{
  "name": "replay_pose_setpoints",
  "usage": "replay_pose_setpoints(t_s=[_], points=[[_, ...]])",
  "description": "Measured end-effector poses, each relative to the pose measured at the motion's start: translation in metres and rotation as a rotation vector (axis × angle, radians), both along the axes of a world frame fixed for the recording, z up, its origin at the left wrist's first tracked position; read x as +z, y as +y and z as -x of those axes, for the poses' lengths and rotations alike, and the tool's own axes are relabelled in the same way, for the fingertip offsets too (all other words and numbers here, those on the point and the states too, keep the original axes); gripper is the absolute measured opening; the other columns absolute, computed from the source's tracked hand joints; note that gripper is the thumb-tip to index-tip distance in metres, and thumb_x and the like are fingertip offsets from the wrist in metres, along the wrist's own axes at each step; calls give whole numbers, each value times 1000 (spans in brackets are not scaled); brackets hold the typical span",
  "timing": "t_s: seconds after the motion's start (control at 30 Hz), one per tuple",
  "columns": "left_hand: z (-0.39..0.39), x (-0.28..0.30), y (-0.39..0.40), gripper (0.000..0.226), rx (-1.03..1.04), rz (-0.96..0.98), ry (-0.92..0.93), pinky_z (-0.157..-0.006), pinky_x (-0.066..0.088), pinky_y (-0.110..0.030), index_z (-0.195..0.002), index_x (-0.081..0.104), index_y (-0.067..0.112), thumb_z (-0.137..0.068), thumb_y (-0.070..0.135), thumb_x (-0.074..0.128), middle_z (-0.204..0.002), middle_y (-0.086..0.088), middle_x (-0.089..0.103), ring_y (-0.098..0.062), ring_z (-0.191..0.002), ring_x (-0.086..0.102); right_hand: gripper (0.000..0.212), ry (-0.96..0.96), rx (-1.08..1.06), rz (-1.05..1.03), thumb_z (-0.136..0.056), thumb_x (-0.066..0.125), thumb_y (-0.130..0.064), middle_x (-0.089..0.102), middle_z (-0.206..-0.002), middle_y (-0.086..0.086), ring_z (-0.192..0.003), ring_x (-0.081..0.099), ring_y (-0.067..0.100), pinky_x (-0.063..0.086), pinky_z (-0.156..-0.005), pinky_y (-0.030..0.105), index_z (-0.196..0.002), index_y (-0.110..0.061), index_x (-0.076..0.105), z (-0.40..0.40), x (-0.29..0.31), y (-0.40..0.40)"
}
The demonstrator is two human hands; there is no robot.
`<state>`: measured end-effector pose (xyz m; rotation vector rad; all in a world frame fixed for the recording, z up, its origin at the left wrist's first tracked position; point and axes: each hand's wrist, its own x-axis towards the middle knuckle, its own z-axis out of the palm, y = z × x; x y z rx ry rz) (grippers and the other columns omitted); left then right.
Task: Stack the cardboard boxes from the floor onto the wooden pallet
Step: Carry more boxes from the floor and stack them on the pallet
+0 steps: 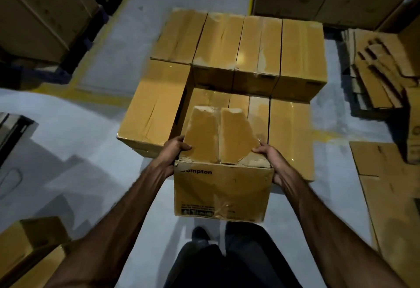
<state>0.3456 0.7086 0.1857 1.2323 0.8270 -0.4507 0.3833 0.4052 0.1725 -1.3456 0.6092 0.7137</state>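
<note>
While both hands [176, 149] [271, 158] grasp a carried box [222, 187], several stacked boxes [238, 60] stand ahead; one more box [34, 240] waits on the floor.

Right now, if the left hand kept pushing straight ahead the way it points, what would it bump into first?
Probably the big box at the stack's left front. The left hand, gripping the carried box, points toward its near corner, though depth is unclear.

floor [68, 128]: grey concrete | stacked boxes [238, 60] centre | flattened cardboard [386, 197] right
</note>
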Motion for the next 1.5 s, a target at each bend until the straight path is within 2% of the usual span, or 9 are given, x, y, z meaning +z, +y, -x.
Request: replay_pose_setpoints(t_s=[0.3,0.43,0.57,0.67,0.77,0.9,1.03,1.23,1.5], points=[[-50,-62,30,62,69,-28,2,-95,60,-56,-141,61,20,-91,-16,57,-126,-8,75,-36,-114,72,63,-14,18,14,-84,53,4,76,-122,11,-112,71,36,58,-99,51,-137,-26,66,-63,-74,28],[-74,-99,40,69,84,-93,-6,-99,58,-53,-141,64,19,-86,-22,59,-127,-5,74,-31,-119,68,71,13,-20,7,-79,48,16,74,-125,9,-109,69,29,59,-84,40,-138,-21,65,-81,-106,33],[-97,-134,43,75,73,-167,-7,-95,59,-45,-138,63,14,-79,-32,55,-128,-3,71,-24,-124,63,85,39,-42,27,-76,48,21,66,-141,-3,-123,62,21,54,-99,41,-146,-25,57,-95,-139,37],[-110,-166,56,73,43,-222,-10,-82,59,-35,-130,65,17,-78,-33,53,-133,-6,68,-25,-127,61,88,64,-50,57,-82,41,29,61,-128,-16,-107,59,1,52,-82,28,-149,-28,48,-102,-153,50],[-116,-199,68,68,35,-284,-5,-75,59,-30,-127,63,15,-81,-34,49,-128,-6,70,-23,-122,63,81,97,-64,99,-87,44,27,50,-145,-9,-133,49,11,49,-87,29,-154,-18,49,-102,-177,67],[-105,-242,78,41,17,-329,7,-79,60,-22,-127,63,9,-92,-11,66,-122,-7,72,-24,-117,68,70,180,-141,96,-91,51,20,58,-150,-2,-129,59,20,53,-95,37,-150,-17,55,-85,-229,94],[-90,-275,82,64,-116,-444,40,-89,62,-44,-136,61,19,-75,33,73,-123,2,71,-22,-113,69,53,209,-223,122,-95,60,9,64,-138,-4,-119,63,18,51,-77,30,-143,-15,60,-76,-259,105],[-113,-307,77,82,-276,-583,-183,-101,52,-38,-157,42,18,-88,58,64,-142,0,58,-17,-127,57,34,30,-92,374,-102,68,-20,73,-127,-4,-118,68,21,55,-104,51,-136,-25,68,-105,-287,104],[-155,-332,73,72,-241,-685,-149,-116,43,-52,-157,43,10,-96,50,42,-152,-13,56,-32,-139,52,45,-96,83,477,-111,50,-29,57,-152,0,-138,52,23,42,-117,47,-155,-21,49,-142,-310,105]])
